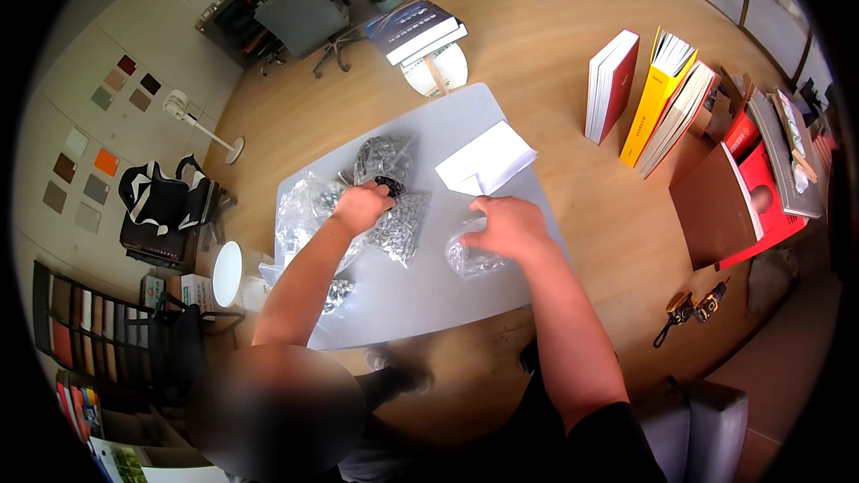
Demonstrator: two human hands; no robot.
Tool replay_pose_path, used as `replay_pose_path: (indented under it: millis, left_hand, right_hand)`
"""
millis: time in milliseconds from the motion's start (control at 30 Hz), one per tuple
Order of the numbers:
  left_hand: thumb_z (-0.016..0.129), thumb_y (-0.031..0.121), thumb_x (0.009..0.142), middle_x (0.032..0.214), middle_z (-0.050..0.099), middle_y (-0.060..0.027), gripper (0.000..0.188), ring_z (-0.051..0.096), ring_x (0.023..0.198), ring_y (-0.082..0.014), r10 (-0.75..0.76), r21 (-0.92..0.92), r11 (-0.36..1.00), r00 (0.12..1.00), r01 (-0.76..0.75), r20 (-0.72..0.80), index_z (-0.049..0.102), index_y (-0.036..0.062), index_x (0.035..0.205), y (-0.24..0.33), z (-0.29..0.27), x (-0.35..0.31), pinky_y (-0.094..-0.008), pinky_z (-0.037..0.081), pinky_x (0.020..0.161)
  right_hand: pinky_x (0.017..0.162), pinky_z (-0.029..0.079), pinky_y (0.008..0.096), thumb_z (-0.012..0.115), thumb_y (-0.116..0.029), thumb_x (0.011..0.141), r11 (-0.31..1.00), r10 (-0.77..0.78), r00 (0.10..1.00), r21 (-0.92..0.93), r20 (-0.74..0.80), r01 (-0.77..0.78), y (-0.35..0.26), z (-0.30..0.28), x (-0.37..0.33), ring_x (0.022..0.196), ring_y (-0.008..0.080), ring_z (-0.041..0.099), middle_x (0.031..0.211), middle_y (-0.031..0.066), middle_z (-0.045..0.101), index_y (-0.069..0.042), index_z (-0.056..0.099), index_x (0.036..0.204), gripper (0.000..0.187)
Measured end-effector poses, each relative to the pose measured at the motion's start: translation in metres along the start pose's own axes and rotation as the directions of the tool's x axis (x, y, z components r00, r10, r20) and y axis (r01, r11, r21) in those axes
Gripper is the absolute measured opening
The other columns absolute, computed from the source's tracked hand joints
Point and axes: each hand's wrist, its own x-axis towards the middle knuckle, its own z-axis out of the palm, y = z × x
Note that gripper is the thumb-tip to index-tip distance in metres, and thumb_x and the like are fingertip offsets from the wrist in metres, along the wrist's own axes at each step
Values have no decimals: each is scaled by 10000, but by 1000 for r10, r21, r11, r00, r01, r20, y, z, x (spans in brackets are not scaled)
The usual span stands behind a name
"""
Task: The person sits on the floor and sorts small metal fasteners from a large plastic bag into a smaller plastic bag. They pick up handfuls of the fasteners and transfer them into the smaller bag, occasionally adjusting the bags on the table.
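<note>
My left hand reaches to the mouth of a plastic bag of small dark parts. Its fingers are bunched together there, and their tips are hidden among the dark pieces. Just below lies a clear bag of small silvery metal parts. More crumpled clear bags lie left of my wrist, and another bunch of metal parts sits under my forearm. At the right, my right hand curls its thumb and fingers at the edge of a clear plastic bag, which looks nearly empty.
A folded white paper lies on the grey table. Beyond the far edge stands a stack of books. Large upright books and open sample boards stand on the floor at right. A white bucket is at left.
</note>
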Motion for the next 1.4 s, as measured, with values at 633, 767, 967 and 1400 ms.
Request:
replay_pose_path:
  millis: [633, 767, 967, 1400]
  left_hand:
    - [658, 70, 899, 1117, 722, -71, 260, 723, 1093, -246, -218, 82, 970, 967, 230, -131, 668, 108, 1156, -1, 2, 11, -392, 630, 843]
    - [684, 108, 906, 1150, 697, -72, 334, 692, 1139, -258, -234, 66, 969, 969, 240, -85, 639, 114, 1237, -10, 0, 5, -401, 628, 863]
    - [791, 286, 923, 1273, 617, -118, 495, 680, 1142, -326, -494, -46, 869, 865, 492, -86, 547, 102, 1313, 2, -30, 32, -453, 622, 877]
    - [611, 278, 1013, 1061, 779, -187, 226, 724, 1010, -433, -740, -450, 655, 636, 608, -217, 769, 206, 1159, -66, -22, 87, -537, 571, 894]
  right_hand:
    - [942, 566, 413, 845, -531, 788, 1000, -9, 1000, -15, -23, 9, 3, 7, -1, 1118, 289, 728, 1193, 100, 777, -144, 731, 1309, 659]
    - [952, 563, 412, 841, -536, 792, 1000, 26, 1000, 8, 13, -26, 2, -3, -1, 1142, 279, 719, 1206, 96, 773, -149, 728, 1322, 666]
    - [956, 566, 415, 832, -544, 798, 999, 25, 1000, -43, -13, -26, 13, 8, 2, 1175, 284, 708, 1234, 97, 765, -153, 696, 1382, 716]
    - [925, 585, 450, 779, -423, 799, 994, 67, 994, -96, 81, -59, 7, 9, -1, 1123, 312, 732, 1165, 109, 773, -105, 734, 1175, 494]
